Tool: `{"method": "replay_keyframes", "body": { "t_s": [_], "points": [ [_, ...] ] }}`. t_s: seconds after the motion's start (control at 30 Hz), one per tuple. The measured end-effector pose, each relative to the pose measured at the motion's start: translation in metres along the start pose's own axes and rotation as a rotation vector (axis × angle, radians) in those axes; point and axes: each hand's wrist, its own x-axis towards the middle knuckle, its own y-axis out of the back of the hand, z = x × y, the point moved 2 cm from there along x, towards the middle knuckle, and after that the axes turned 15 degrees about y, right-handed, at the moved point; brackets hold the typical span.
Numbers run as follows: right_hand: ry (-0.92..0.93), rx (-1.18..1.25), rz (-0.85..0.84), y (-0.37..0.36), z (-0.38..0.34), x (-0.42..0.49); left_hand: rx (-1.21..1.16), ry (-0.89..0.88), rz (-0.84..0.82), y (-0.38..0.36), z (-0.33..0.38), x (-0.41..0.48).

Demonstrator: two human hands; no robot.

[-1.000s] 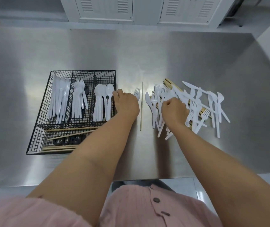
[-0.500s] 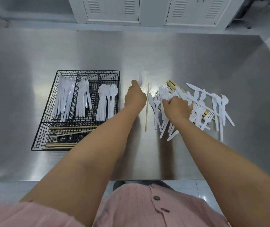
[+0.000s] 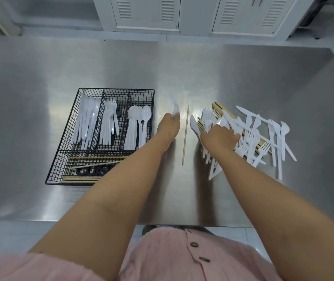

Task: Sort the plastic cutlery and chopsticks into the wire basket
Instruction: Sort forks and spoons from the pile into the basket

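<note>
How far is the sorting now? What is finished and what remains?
Partly done. The wire basket already holds knives, forks, spoons and some chopsticks. In hand: the left hand holds a white piece, blurred; the right hand reaches into the pile. Left: that pile and one chopstick on the table.

Both bare arms reach forward over the table, forearms angled inward. The left hand (image 3: 169, 128) is curled, knuckles up, fingertips pinched on a blurred white plastic piece (image 3: 175, 109) — its kind cannot be told. The right hand (image 3: 219, 137) lies palm down, fingers bent and pressed into the cutlery pile (image 3: 251, 134) — its grasp is hidden.
</note>
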Motion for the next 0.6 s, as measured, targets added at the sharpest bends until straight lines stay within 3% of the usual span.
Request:
{"method": "replay_keyframes", "body": {
  "t_s": [0.2,0.6],
  "points": [
    [0.016,-0.106,-0.007,0.0005,-0.0009,-0.001,-0.053,-0.006,-0.057,0.0018,0.0033,-0.0045],
    [-0.003,0.004,0.041,-0.0017,0.0037,0.0025,-0.305,0.19,-0.194,0.0044,0.0062,-0.0081]
  ]
}}
